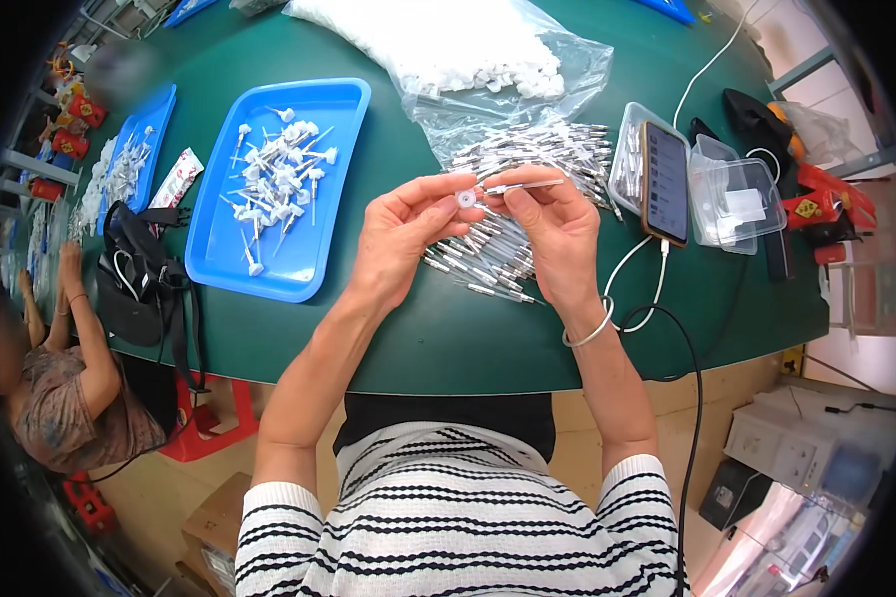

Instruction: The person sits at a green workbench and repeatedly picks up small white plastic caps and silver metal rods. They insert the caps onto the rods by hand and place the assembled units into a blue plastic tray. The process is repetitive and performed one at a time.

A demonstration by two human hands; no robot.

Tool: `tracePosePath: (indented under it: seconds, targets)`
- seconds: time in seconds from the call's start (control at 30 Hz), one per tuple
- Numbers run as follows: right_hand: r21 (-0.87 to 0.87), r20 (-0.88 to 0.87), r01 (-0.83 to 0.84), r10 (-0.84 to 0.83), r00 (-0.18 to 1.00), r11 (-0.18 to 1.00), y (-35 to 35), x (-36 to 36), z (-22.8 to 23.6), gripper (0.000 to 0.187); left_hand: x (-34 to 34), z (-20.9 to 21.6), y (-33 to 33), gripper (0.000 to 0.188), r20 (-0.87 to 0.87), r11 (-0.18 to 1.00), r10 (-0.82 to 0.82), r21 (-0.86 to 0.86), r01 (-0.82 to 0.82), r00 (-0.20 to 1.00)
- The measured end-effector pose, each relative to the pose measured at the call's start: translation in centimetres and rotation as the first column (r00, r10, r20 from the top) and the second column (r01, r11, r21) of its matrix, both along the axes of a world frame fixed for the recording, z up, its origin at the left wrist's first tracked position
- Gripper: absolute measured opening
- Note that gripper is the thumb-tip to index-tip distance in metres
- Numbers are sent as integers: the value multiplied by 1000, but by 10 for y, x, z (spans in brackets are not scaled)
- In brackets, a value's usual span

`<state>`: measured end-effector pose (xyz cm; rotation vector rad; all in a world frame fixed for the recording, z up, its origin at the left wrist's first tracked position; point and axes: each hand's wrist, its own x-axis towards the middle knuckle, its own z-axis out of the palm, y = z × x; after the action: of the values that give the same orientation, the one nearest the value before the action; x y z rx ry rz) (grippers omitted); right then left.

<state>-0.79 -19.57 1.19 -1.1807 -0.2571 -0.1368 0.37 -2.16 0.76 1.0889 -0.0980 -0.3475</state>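
Over the front of a pile of thin rods, my two hands meet almost fingertip to fingertip. My left hand (393,239) pinches a small round white plastic cap (466,199) between thumb and index finger. A slim rod with a white shaft (533,184) lies sideways in the pinch of my right hand (558,249), one end close to the cap. Whether the two parts touch is too small to tell. Beneath and behind my hands spreads the pile of metal-tipped rods (493,264). To the left, a blue tray (299,269) holds several white-capped rods (279,184).
A clear plastic bag of white caps (513,75) lies behind the pile. On the right, a phone (665,189) with a white cable leans by clear plastic boxes (737,214). A black bag (139,274) hangs at the left table edge, near another person (80,398).
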Motion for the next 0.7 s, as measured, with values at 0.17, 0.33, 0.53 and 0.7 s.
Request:
tracePosePath:
  seconds: [0.17, 0.33, 0.53, 0.7]
  targets:
    - [-121, 48, 76, -71, 996, 990, 2, -5, 3, 12, -1, 2, 0, 27, -8, 999, 32, -1, -32, 999]
    - [-139, 100, 122, -108, 989, 983, 6, -9, 1, 12, -2, 0, -1, 28, -1, 999, 49, -4, -49, 999]
    - [-147, 111, 154, -138, 984, 977, 8, -10, 1, 11, -1, -3, -2, 28, -11, 999, 28, 18, -28, 1000]
    - [-170, 124, 189, -169, 978, 967, 8, -9, 0, 10, 0, -1, -2, 29, -108, 998, -13, -57, 7, 994]
